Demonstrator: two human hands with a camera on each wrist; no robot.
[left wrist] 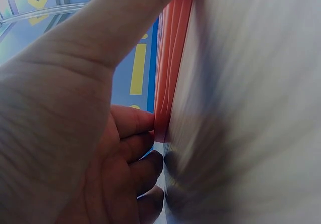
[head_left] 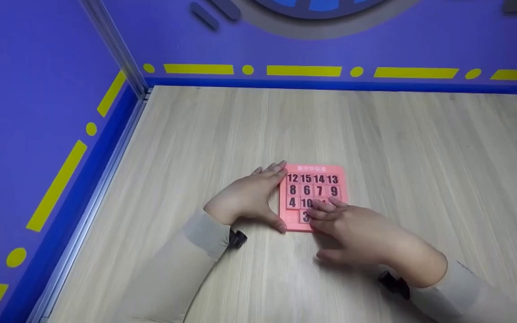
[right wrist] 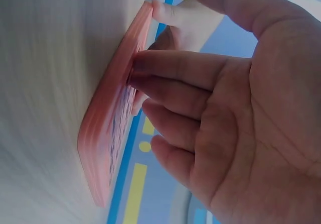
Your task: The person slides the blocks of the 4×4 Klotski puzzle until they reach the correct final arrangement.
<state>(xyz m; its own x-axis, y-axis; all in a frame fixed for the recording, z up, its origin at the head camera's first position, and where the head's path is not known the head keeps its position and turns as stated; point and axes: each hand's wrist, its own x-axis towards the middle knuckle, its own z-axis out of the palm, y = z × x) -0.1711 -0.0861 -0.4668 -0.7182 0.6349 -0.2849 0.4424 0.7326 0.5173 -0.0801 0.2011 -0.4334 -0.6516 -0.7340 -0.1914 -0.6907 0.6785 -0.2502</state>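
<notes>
Head view: tile numbers on puzzle (head_left: 312, 197) | wrist views: straight fingers (right wrist: 165, 66) pressing tiles, left hand (head_left: 251, 195) bracing edge

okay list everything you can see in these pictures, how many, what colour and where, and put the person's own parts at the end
sliding number puzzle: one, pink frame with dark numbered tiles, flat on the table near its middle
table: one, pale wood grain, fills the booth floor
booth walls: purple with yellow dashes and dots and a blue base strip, behind and to the left
sleeves: two, beige, at the bottom
left hand: one, fingers and thumb braced against the puzzle's left edge
right hand: one, straight fingertips pressing tiles in the puzzle's lower rows
</notes>
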